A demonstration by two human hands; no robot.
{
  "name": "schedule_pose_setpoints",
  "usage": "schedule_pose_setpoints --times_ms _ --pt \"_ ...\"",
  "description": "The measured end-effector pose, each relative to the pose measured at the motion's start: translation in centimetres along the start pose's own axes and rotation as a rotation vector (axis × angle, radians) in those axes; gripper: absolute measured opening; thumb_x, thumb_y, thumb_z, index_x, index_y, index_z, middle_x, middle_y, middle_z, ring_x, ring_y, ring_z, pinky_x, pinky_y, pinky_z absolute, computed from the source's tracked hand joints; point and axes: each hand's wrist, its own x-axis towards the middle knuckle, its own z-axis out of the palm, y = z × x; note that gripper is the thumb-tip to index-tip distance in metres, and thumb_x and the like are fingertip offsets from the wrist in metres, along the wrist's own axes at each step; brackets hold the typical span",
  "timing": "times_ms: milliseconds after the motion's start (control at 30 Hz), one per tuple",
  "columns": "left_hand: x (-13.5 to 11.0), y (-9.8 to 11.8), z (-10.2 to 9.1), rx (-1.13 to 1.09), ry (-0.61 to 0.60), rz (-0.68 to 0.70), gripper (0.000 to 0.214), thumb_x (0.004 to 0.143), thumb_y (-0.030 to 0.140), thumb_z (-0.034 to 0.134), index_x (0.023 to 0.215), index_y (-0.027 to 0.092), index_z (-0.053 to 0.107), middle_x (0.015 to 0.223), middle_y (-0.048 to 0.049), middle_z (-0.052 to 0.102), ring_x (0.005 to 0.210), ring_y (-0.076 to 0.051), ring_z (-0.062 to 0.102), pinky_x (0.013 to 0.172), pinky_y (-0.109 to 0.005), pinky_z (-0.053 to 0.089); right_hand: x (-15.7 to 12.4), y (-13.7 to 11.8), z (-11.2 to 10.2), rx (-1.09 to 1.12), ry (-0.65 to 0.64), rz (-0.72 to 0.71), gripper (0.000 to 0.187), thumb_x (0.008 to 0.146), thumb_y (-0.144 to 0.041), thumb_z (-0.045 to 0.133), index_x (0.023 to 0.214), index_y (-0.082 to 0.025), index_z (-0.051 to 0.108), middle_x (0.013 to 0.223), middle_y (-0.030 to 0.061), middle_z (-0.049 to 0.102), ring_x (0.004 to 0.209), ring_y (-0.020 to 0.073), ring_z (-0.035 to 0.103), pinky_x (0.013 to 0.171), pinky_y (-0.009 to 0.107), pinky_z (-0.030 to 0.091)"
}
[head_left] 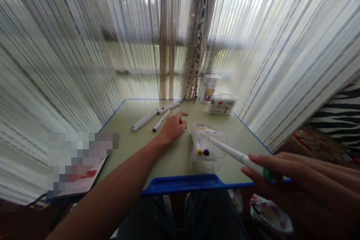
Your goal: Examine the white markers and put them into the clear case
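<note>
My left hand [174, 125] rests on the green table [168, 153], its index finger stretched toward several white markers [157, 117] lying at the far side; it holds nothing. My right hand [281, 174], low at the right, pinches a white marker with a green end [239, 154]. That marker's far tip reaches over a clear plastic box [208, 144]. The box stands near the table's middle and holds markers with a yellow and a purple end.
A white marker case [223, 103] and a clear container [208, 87] stand at the far right edge by the striped curtains. A booklet [81, 180] lies on the left. The table's blue front lip [182, 183] is near my lap. A zebra-patterned cushion [337, 114] is at the right.
</note>
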Motion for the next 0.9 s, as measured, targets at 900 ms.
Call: schedule_pose_setpoints --times_ms 900 --pt "0.2 0.3 -0.2 0.050 -0.033 -0.028 0.042 0.083 0.016 0.055 0.123 0.015 0.067 0.076 -0.0024 0.074 0.072 -0.018 0.068 0.075 -0.029 0.051 -0.2 0.5 4.3 -0.144 -0.248 -0.076 0.005 0.093 -0.019 0.068 0.098 -0.019 0.068 0.083 0.0036 0.076 0.067 0.0149 0.071 0.062 0.023 0.056"
